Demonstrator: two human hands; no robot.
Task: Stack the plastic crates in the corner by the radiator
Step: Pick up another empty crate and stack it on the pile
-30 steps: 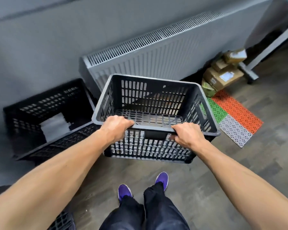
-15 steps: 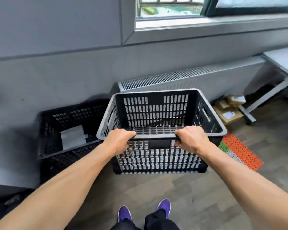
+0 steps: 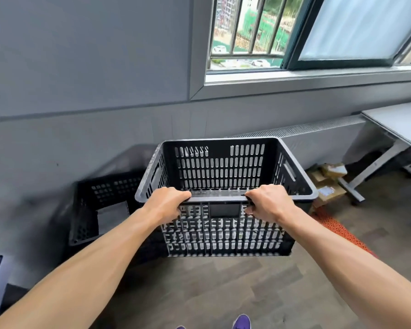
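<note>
Gripping the near rim of a black plastic crate [image 3: 223,167] with both hands, I hold it off the floor [image 3: 223,293] in front of the left end of the radiator [image 3: 318,136], its open top up and its slotted walls level. My left hand [image 3: 165,205] clamps the rim left of the blank label panel and my right hand [image 3: 268,203] clamps it on the other side. On each hand the fingers [image 3: 175,213] are curled round the edge, thumbs on top.

A second black crate [image 3: 105,198] stands on the floor against the grey wall [image 3: 81,67], just left of the radiator and partly hidden behind the one I carry. Inside it lies what looks like a white sheet [image 3: 113,216], though the blur there makes it hard to be sure.

Above the radiator a barred window [image 3: 247,32] stands open. At the radiator's right end, a white desk [image 3: 399,122] reaches out from the wall, and cardboard boxes [image 3: 330,186] are piled on the floor beside its leg. An orange perforated mat [image 3: 337,229] lies on the floor in front of those boxes. The toes of my purple shoes [image 3: 241,322] show well back from the radiator, at the bottom edge.
</note>
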